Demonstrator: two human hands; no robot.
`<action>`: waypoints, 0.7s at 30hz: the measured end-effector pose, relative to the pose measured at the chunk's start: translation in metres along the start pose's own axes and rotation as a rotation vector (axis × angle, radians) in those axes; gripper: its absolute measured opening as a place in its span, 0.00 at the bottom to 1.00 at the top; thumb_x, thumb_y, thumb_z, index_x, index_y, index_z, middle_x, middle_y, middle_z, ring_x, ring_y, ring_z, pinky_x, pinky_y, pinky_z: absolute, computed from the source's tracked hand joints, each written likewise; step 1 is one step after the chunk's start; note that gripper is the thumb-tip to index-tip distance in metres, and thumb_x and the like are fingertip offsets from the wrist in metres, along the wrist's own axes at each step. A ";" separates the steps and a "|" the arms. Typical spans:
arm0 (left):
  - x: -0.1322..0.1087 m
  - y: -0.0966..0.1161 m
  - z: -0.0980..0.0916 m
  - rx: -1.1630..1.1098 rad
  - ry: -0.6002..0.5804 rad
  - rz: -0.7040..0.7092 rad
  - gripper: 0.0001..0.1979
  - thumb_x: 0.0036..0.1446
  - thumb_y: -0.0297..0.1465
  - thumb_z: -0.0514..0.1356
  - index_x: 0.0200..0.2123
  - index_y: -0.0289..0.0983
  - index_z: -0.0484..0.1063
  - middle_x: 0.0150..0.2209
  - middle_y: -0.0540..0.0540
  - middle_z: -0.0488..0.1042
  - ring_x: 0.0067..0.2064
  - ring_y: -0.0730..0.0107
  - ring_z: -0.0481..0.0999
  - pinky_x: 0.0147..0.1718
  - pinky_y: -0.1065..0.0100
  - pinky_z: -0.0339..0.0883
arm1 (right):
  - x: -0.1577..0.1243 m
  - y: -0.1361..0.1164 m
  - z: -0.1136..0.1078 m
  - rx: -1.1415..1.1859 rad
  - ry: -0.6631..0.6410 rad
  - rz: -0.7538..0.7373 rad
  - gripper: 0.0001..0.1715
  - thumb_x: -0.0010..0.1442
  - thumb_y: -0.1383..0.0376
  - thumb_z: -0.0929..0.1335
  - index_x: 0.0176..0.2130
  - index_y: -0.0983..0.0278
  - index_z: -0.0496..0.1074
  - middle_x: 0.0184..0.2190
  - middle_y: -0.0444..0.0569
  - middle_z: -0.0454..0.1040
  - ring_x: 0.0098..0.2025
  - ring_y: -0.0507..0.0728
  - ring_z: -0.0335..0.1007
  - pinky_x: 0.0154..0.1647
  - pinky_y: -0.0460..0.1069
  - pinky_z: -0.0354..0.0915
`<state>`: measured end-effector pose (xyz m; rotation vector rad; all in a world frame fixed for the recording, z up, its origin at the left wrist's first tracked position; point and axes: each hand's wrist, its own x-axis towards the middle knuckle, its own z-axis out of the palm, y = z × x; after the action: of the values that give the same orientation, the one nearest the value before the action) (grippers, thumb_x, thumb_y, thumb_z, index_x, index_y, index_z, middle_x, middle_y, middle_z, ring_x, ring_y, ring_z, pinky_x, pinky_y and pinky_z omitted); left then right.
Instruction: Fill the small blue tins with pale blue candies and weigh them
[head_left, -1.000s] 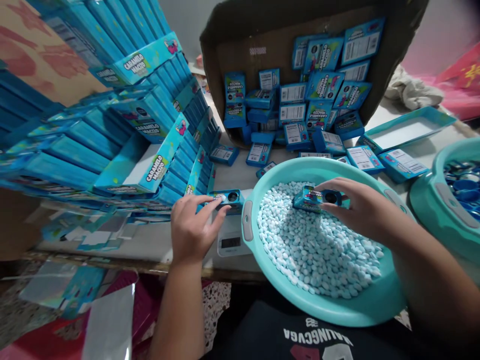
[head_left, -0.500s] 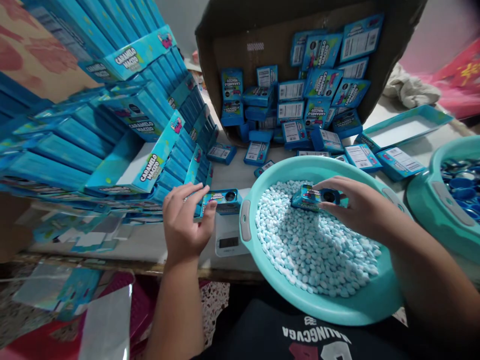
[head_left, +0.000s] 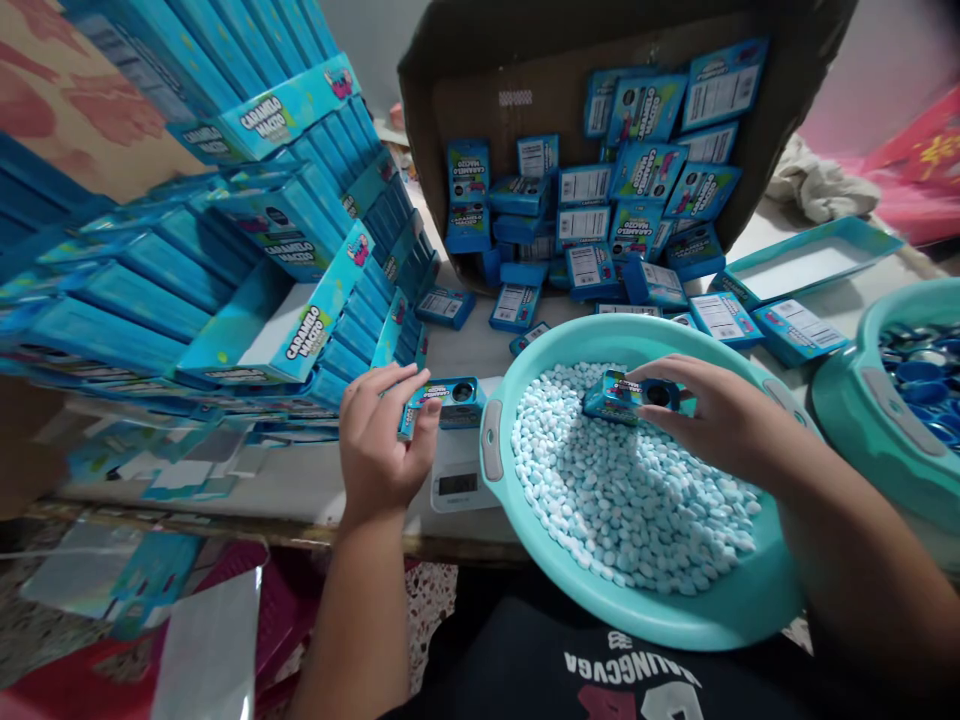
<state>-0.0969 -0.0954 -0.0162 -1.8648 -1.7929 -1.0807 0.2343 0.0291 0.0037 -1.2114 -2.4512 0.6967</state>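
My left hand (head_left: 379,440) grips a small blue candy box (head_left: 444,400) that lies on a white digital scale (head_left: 457,468). My right hand (head_left: 712,415) holds a second small blue box (head_left: 621,395) with a round opening, just above the heap of pale blue candies (head_left: 622,490). The candies fill a teal basin (head_left: 637,615) in front of me.
Stacks of blue display cartons (head_left: 225,230) rise on the left. A tilted cardboard box (head_left: 525,70) at the back spills several small blue boxes (head_left: 600,220). An empty teal tray (head_left: 806,260) and a second teal basin (head_left: 892,400) with blue pieces sit at right.
My left hand slid left along the box on the scale and closed around its end. My right hand stayed over the candies with its box.
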 end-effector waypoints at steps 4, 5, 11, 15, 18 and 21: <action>0.002 0.013 0.012 -0.035 -0.092 -0.050 0.19 0.66 0.37 0.56 0.56 0.37 0.71 0.56 0.36 0.73 0.61 0.53 0.69 0.62 0.49 0.61 | 0.000 0.001 0.003 0.013 0.021 -0.023 0.18 0.62 0.57 0.68 0.50 0.59 0.74 0.48 0.51 0.77 0.49 0.64 0.75 0.50 0.59 0.71; 0.003 0.016 0.017 -0.037 -0.139 -0.065 0.21 0.66 0.38 0.56 0.59 0.37 0.69 0.58 0.36 0.72 0.63 0.52 0.67 0.63 0.48 0.60 | 0.000 0.002 0.004 0.016 0.028 -0.028 0.17 0.62 0.57 0.68 0.50 0.59 0.74 0.48 0.52 0.77 0.50 0.64 0.75 0.50 0.60 0.71; 0.012 0.027 0.034 0.040 -0.304 -0.195 0.15 0.63 0.39 0.60 0.49 0.38 0.76 0.47 0.39 0.77 0.52 0.51 0.71 0.54 0.48 0.67 | -0.001 0.008 0.009 0.057 0.029 -0.033 0.17 0.63 0.56 0.67 0.50 0.56 0.72 0.47 0.52 0.77 0.48 0.67 0.76 0.48 0.63 0.73; 0.037 0.027 0.007 -0.011 -0.227 -0.124 0.07 0.63 0.34 0.60 0.40 0.40 0.77 0.39 0.44 0.76 0.45 0.58 0.73 0.47 0.56 0.69 | -0.001 0.011 0.012 0.075 0.037 -0.038 0.16 0.63 0.56 0.67 0.51 0.52 0.71 0.48 0.51 0.77 0.49 0.68 0.76 0.49 0.65 0.73; 0.073 0.022 -0.039 0.075 -0.093 0.011 0.06 0.64 0.35 0.61 0.41 0.41 0.76 0.40 0.45 0.76 0.46 0.58 0.73 0.50 0.54 0.67 | 0.000 0.014 0.015 0.095 0.040 -0.049 0.15 0.62 0.55 0.67 0.49 0.49 0.72 0.48 0.50 0.77 0.48 0.69 0.77 0.48 0.65 0.75; 0.118 0.008 -0.085 0.209 0.030 -0.008 0.08 0.63 0.40 0.62 0.39 0.42 0.76 0.40 0.47 0.76 0.45 0.58 0.74 0.50 0.54 0.68 | 0.000 0.016 0.018 0.107 0.045 -0.049 0.14 0.61 0.55 0.68 0.48 0.47 0.72 0.48 0.49 0.77 0.48 0.69 0.77 0.48 0.66 0.75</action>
<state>-0.1235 -0.0741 0.1253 -1.7108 -1.8207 -0.8813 0.2364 0.0325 -0.0202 -1.1111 -2.3664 0.7672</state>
